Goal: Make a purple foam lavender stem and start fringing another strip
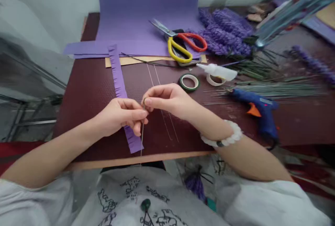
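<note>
My left hand [120, 116] and my right hand [167, 100] meet above the dark maroon tabletop [89, 128], their fingertips pinching a thin wire stem [142, 128] that hangs downward. A fringed purple paper strip [117, 76] runs beneath my left hand and reappears below it, near the table's front edge. Under my right hand lie two pale thin wires [154, 76]. A roll of green tape [189, 82] is the closest loose item beyond my right fingers. A white beaded bracelet [222, 135] circles my right wrist.
Yellow-and-red scissors [180, 43] rest on a purple paper sheet [125, 9]. Purple woven flower bundles [225, 32] lie beside them. To the right are a white glue bottle [217, 70], green wire stems [272, 91] and a blue hot glue gun [256, 112].
</note>
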`<state>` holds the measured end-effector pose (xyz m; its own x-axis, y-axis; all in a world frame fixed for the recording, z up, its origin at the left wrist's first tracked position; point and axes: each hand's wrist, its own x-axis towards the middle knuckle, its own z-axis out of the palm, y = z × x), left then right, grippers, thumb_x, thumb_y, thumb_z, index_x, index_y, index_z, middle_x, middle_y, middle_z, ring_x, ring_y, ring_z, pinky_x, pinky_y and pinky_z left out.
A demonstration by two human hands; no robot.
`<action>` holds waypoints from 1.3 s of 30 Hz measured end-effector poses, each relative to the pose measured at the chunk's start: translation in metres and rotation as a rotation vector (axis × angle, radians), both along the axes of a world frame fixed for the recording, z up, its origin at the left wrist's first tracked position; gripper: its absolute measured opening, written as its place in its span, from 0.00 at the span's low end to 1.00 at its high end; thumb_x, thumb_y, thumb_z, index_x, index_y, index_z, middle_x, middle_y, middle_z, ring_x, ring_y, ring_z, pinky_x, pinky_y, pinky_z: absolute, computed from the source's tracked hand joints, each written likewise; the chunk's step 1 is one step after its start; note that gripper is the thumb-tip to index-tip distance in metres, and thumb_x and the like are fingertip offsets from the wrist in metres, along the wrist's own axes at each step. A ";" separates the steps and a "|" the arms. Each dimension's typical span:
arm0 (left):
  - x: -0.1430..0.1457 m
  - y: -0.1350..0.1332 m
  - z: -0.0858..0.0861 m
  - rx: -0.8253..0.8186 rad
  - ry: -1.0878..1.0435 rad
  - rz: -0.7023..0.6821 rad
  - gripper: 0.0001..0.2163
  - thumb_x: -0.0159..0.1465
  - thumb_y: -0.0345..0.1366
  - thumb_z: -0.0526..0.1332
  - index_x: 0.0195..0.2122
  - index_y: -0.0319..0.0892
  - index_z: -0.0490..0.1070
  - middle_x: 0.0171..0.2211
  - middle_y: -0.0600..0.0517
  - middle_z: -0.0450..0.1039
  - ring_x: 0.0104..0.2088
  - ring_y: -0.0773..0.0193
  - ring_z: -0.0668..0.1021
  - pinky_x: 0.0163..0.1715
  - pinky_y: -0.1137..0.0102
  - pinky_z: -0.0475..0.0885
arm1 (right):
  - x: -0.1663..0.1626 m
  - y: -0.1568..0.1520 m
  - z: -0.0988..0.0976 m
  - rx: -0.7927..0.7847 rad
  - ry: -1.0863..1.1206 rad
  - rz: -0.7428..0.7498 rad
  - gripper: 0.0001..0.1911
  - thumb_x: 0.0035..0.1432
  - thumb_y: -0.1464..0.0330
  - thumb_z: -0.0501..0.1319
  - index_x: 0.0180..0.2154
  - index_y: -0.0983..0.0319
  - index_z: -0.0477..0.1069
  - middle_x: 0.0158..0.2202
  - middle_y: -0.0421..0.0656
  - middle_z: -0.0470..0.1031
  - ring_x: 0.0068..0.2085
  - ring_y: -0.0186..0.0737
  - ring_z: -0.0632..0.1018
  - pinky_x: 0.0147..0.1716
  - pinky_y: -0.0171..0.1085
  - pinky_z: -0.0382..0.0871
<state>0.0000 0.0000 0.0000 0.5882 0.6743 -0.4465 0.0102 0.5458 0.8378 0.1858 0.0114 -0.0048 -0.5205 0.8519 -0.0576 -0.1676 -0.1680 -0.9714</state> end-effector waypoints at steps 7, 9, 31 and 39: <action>0.006 0.003 0.000 0.039 0.000 0.026 0.12 0.48 0.37 0.71 0.22 0.37 0.69 0.15 0.55 0.73 0.13 0.72 0.73 0.15 0.78 0.69 | 0.002 -0.001 0.000 -0.004 -0.027 -0.040 0.05 0.46 0.70 0.65 0.28 0.65 0.73 0.23 0.36 0.73 0.25 0.27 0.71 0.27 0.30 0.66; 0.006 0.002 0.000 0.043 -0.021 0.042 0.13 0.48 0.37 0.72 0.22 0.37 0.68 0.17 0.55 0.74 0.13 0.72 0.73 0.16 0.78 0.70 | 0.003 -0.001 0.000 -0.009 -0.028 -0.050 0.05 0.45 0.70 0.65 0.28 0.64 0.73 0.23 0.36 0.73 0.25 0.27 0.71 0.27 0.31 0.67; 0.005 0.003 -0.003 0.008 -0.068 0.049 0.13 0.49 0.35 0.72 0.23 0.38 0.66 0.15 0.57 0.72 0.14 0.71 0.74 0.18 0.76 0.73 | -0.001 -0.005 0.002 0.049 -0.066 -0.117 0.09 0.43 0.67 0.68 0.29 0.65 0.73 0.23 0.36 0.72 0.24 0.26 0.69 0.24 0.30 0.64; 0.005 0.002 -0.007 0.008 -0.088 0.042 0.13 0.50 0.34 0.71 0.24 0.38 0.66 0.16 0.57 0.73 0.14 0.71 0.74 0.17 0.78 0.72 | -0.005 -0.007 0.000 0.075 -0.055 -0.139 0.14 0.44 0.61 0.69 0.28 0.65 0.71 0.23 0.35 0.70 0.24 0.26 0.68 0.26 0.31 0.64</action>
<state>0.0054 0.0019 -0.0066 0.5957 0.7029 -0.3887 -0.0862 0.5371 0.8391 0.1805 0.0039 -0.0049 -0.3954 0.9184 -0.0168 -0.1302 -0.0741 -0.9887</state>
